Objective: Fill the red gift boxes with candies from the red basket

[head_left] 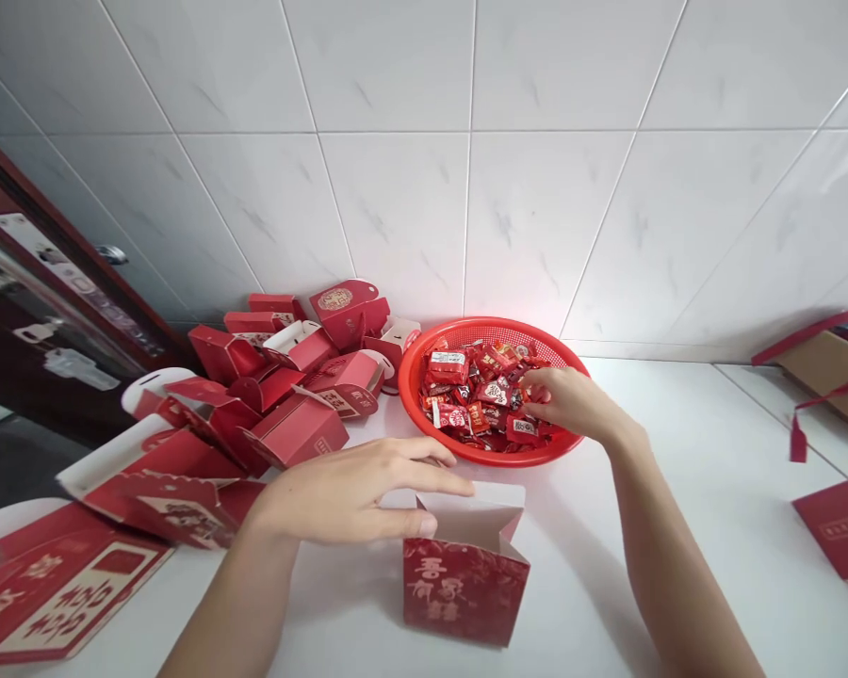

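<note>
In front of me a small red gift box (464, 591) stands upright on the white surface, its top open and its pale inside showing. My left hand (367, 494) spreads over the box's left side, thumb at the front rim and forefinger stretched towards the back flap. Behind the box, a red plastic basket (491, 459) holds many wrapped candies (496, 392), mostly in red wrappers. My right hand (565, 400) reaches into the basket's right side with its fingers curled down among the candies. What lies between those fingertips is hidden.
Several red gift boxes (297, 428) crowd the left side, many with open tops. On the right are a red-and-brown bag (826, 367) with a tassel and a red box (844, 527). A tiled wall (396, 217) rises behind; a dark door (57, 282) is at left.
</note>
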{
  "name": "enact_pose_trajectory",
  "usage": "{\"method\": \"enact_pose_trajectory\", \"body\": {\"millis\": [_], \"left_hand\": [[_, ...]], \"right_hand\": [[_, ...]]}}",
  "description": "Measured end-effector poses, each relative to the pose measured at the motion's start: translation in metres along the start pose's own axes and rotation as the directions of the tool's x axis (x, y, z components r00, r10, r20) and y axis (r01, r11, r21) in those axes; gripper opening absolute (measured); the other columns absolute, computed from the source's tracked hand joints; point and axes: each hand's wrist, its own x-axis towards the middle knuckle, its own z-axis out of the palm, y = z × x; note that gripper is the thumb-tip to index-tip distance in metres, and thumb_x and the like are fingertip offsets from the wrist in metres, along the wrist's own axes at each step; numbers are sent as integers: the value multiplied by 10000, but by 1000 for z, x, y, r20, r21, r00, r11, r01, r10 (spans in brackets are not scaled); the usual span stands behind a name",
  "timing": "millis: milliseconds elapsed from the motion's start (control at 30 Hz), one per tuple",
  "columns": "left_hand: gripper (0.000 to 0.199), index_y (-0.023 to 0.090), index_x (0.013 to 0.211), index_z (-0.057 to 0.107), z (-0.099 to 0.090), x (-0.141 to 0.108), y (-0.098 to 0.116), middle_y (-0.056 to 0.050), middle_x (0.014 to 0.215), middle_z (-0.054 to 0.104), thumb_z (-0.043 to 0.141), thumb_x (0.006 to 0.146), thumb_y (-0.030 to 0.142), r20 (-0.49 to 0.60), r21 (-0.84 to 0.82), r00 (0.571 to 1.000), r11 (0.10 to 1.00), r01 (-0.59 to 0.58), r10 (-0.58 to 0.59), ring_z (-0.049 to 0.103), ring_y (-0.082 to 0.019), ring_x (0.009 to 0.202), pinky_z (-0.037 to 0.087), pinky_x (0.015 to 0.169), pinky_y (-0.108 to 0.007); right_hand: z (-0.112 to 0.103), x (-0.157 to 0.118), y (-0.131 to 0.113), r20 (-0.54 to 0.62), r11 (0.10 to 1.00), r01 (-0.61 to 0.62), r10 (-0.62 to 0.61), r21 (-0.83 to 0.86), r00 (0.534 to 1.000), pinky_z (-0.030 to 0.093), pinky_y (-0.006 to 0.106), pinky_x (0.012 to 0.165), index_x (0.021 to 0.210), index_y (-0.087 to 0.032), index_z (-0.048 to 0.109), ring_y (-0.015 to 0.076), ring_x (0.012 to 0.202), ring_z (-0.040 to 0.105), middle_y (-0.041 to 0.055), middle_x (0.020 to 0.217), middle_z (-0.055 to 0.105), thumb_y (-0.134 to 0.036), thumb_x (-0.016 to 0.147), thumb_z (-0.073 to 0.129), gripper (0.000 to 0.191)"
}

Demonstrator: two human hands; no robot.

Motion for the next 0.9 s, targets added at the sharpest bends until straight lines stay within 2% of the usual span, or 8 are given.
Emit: {"method": "enact_pose_trajectory", "body": {"millis": [133, 233, 333, 433, 567, 667, 800, 900], "left_hand": [[330, 308, 1299, 758, -3, 1, -9, -90, 1426, 667, 670, 986, 366, -45, -115, 991, 985, -132, 127, 680, -268, 1252, 519, 1063, -317], [297, 266, 1239, 784, -7, 7, -20, -104, 1343, 723, 682, 981, 371, -183, -230, 961, 941, -248, 208, 703, -255, 1201, 535, 1049, -331], [267, 227, 1168, 800, -10, 23, -35, -101, 1206, 783, 661, 984, 359, -336, -272, 932, 933, -234, 136, 728, -247, 1136, 557, 1007, -338], [252, 202, 1125, 803, -12, 56, -49, -78, 1152, 796, 659, 953, 316, -374, -220, 927, 972, -78, -11, 743, -227, 1047, 568, 949, -315], [309, 198, 1114, 812, -9, 110, -66, -53, 1145, 804, 610, 893, 118, -242, 0, 964, 994, 109, -106, 739, -199, 1018, 539, 931, -267], [329, 200, 1073, 820, 2, 139, -74, -45, 1074, 820, 635, 835, 68, -158, 34, 979, 990, 135, -128, 752, -200, 957, 537, 849, -244], [245, 196, 935, 822, 14, 151, -79, -37, 915, 819, 698, 763, 73, -83, 76, 979, 978, 192, -185, 747, -212, 826, 523, 748, -246], [264, 209, 982, 818, 15, 148, -77, -32, 911, 815, 727, 753, 111, -41, 105, 973, 967, 231, -228, 737, -202, 774, 511, 704, -240]], "right_hand": [[21, 17, 0, 160, 1000, -22, 21, 5, 987, 388, 293, 613, 854, -212, 716, 244, 812, 666, 44, 863, 728, -213, 726, 842, 179], [33, 22, 1, 188, 999, -32, 26, 32, 982, 341, 286, 585, 710, -218, 634, 224, 758, 636, 15, 765, 681, -161, 657, 857, 236], [38, 24, 4, 157, 996, -37, 23, 86, 987, 328, 284, 593, 669, -220, 576, 210, 742, 618, 4, 725, 658, -101, 682, 784, 239], [40, 26, 7, 79, 986, -20, 7, 168, 997, 335, 283, 604, 662, -221, 536, 196, 725, 607, 0, 716, 657, -77, 725, 700, 227], [42, 27, 12, -97, 958, -21, 50, 285, 994, 368, 296, 635, 682, -226, 506, 198, 729, 599, 17, 749, 670, -141, 793, 636, 191], [46, 28, 18, -160, 920, -13, 82, 392, 984, 410, 308, 643, 662, -231, 507, 195, 677, 594, 9, 682, 646, -223, 803, 634, 189], [50, 30, 24, -182, 841, 11, 105, 541, 978, 445, 310, 611, 648, -236, 517, 185, 615, 584, 0, 628, 626, -312, 773, 649, 197], [50, 29, 24, -180, 770, 24, 118, 637, 977, 450, 305, 566, 682, -235, 554, 178, 576, 578, 3, 617, 636, -379, 751, 666, 195]]}}
